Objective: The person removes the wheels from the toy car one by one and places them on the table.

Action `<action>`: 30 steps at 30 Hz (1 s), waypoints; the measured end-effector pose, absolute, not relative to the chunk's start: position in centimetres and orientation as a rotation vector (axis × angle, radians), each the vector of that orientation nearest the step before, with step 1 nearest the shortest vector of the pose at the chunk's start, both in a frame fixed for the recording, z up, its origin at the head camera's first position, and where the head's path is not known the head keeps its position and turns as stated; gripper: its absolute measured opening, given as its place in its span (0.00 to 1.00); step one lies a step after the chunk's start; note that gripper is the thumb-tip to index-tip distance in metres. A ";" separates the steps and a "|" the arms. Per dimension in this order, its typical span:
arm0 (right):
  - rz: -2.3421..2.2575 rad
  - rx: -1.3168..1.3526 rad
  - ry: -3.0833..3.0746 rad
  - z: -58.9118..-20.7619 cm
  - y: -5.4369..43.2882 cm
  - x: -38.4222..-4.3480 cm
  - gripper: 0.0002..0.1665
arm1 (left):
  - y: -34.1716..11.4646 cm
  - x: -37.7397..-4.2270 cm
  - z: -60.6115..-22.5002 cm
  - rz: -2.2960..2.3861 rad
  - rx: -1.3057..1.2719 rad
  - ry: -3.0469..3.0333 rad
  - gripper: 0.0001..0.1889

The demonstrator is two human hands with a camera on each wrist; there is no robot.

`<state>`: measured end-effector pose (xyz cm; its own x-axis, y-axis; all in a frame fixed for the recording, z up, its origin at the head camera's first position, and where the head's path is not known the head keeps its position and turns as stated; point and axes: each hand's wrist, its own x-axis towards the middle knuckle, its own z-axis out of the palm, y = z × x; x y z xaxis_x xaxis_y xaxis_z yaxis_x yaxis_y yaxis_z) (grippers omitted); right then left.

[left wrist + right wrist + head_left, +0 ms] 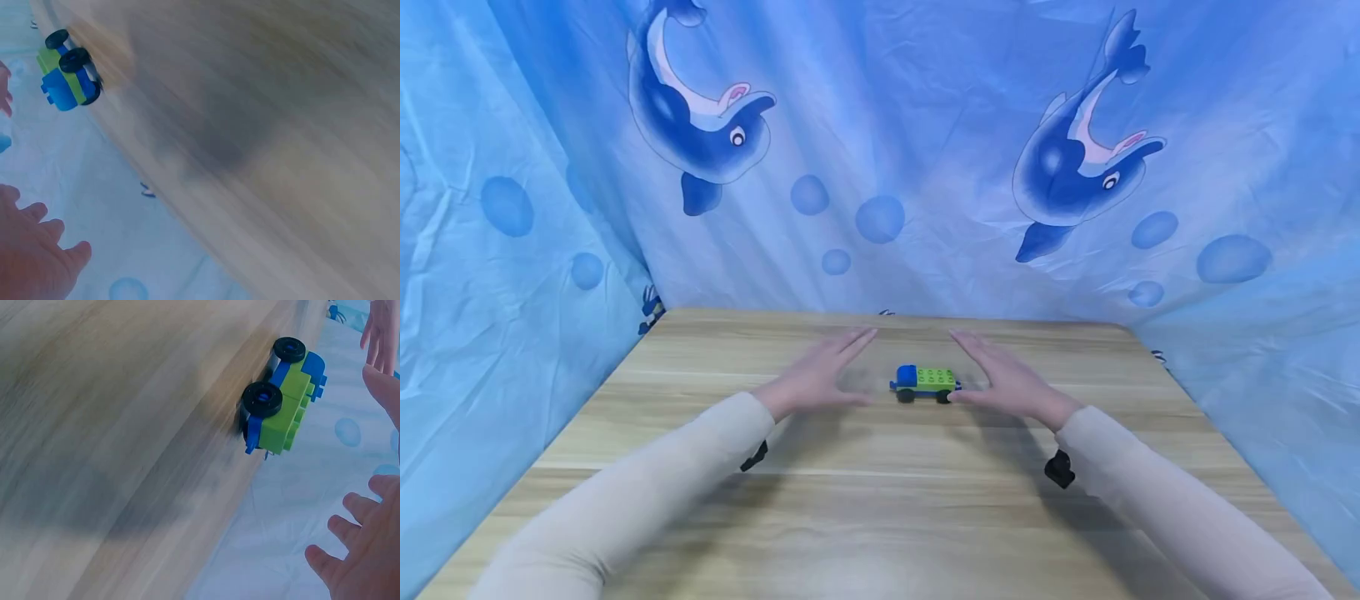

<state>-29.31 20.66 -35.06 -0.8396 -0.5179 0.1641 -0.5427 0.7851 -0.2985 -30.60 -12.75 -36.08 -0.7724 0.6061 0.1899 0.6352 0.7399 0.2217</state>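
Note:
A small toy car (927, 381) built of blocks, with a blue front, a green studded body and black wheels, stands on the wooden table between the two hands. To its left is the left hand (820, 373), fingers straight and thumb spread, holding nothing. On the other side the right hand (1003, 377) has its fingers extended too, its thumb tip close to the car's green rear end in the head view. Both wrist views show the car upright on its wheels, with the left hand (37, 250) and the right hand (369, 540) apart from it.
The wooden table (880, 517) ends at a blue curtain (925, 100) printed with dolphins and bubbles, which hangs behind it and along both sides. A black wrist strap piece (1059, 469) shows under the right sleeve, another (754, 456) under the left.

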 end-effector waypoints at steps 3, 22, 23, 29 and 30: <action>0.594 0.868 -2.907 -35.0 20.4 -29.5 0.59 | -11.9 -31.0 -36.3 -0.514 -1.020 -2.850 0.58; 0.981 0.826 -2.979 -36.8 18.2 -31.8 0.63 | -7.1 -33.0 -37.9 -1.070 -0.810 -2.979 0.50; 1.001 0.827 -2.985 -36.9 18.0 -31.9 0.62 | -7.0 -33.1 -38.2 -1.108 -0.793 -2.981 0.49; 1.088 0.805 -3.046 -37.4 17.3 -32.6 0.56 | -6.4 -33.4 -39.1 -1.368 -0.709 -2.973 0.44; 1.111 0.784 -3.059 -37.6 17.2 -32.7 0.55 | -6.3 -33.5 -39.2 -1.393 -0.697 -2.970 0.43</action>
<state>-32.74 17.20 -37.56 -0.8705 -0.4911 -0.0327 -0.3557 0.6736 -0.6479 -33.47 -6.33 -39.16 -0.8922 0.4514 -0.0156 0.2765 0.5732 0.7714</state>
